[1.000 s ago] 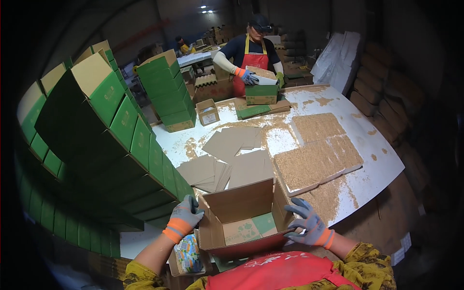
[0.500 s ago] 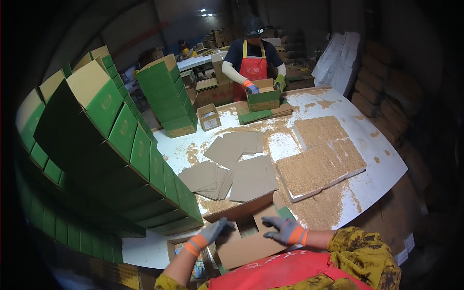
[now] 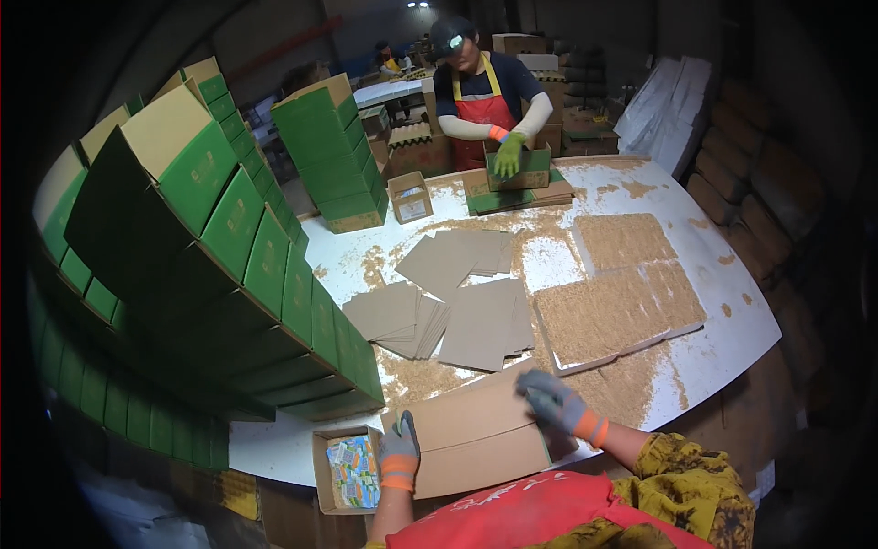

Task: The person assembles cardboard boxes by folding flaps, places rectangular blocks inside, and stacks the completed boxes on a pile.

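A brown cardboard box [image 3: 471,448] lies in front of me, its long top flaps folded inward and meeting along a seam. My left hand [image 3: 400,446], in a grey glove with an orange cuff, rests against the box's left end with fingers stretched upward. Over the far right corner is my right hand [image 3: 556,404], gloved alike, its fingers extended and slightly blurred. Neither hand grips anything. Beside my left hand stands a small open carton [image 3: 320,457] with colourful packets [image 3: 354,471] inside.
Grey-brown cardboard sheets [image 3: 485,320] lie mid-table. Trays of tan granules [image 3: 617,306] sit to the right, with granules scattered around. Tall stacks of green boxes [image 3: 229,229] rise at left. Across the white table [image 3: 741,339], a co-worker [image 3: 494,101] handles a green box [image 3: 521,169].
The box flaps went from partly raised, with a gap between them, to folded down. My left hand moved to the box's left end; my right hand rose toward its far corner.
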The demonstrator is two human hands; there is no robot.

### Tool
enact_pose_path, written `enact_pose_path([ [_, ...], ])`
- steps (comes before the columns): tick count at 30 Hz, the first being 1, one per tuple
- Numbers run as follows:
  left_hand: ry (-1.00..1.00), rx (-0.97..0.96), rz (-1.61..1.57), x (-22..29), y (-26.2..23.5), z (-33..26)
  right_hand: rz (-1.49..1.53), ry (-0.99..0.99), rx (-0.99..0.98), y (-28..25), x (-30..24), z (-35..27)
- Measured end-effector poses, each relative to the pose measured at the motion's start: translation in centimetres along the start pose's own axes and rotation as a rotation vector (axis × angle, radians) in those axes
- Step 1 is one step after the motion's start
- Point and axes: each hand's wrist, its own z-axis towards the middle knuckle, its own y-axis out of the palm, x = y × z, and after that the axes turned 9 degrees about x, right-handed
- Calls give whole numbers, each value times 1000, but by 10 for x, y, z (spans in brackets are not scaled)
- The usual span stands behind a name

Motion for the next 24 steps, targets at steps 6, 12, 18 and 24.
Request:
enact_pose_path([
  [6,492,294,-157,46,-26,-28,836,1140,32,-32,42,4],
  [12,-452,-219,-1514,-83,45,26,-250,-57,-266,-21,-56,-4],
  [18,368,-17,-492,-52,46,41,238,242,-454,-11,-17,-77],
  [24,-238,-298,-823,-39,36,58,-188,662,413,-99,78,-30],
])
